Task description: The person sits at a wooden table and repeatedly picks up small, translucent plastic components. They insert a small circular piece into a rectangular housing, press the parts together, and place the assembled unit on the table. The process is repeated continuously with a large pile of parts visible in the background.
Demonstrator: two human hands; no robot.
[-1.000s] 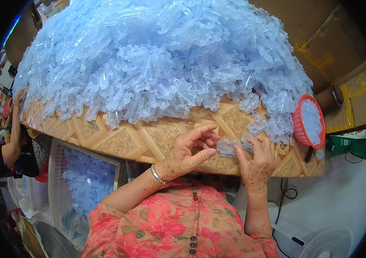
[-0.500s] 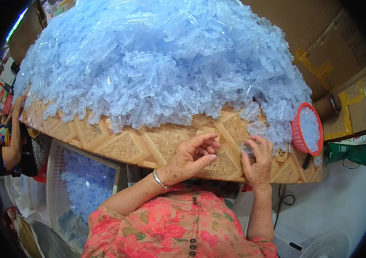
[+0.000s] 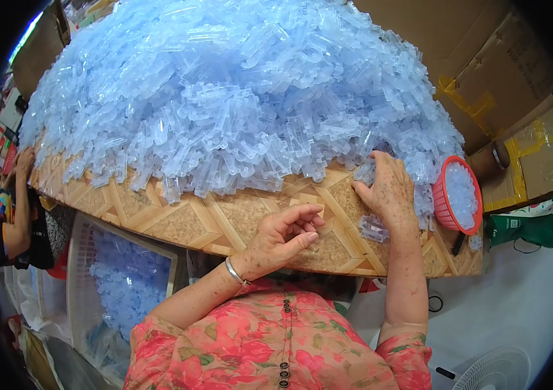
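plastic pieces (image 3: 237,104), pale blue, clear and ridged, heap across the woven-patterned desk (image 3: 224,221). at lower centre the left hand (image 3: 283,237) curls loosely, its grip holding nothing. right of it, the right hand (image 3: 387,192) rests spread at the heap's edge; better to draw few pieces. a red basket (image 3: 448,224) sits far right.
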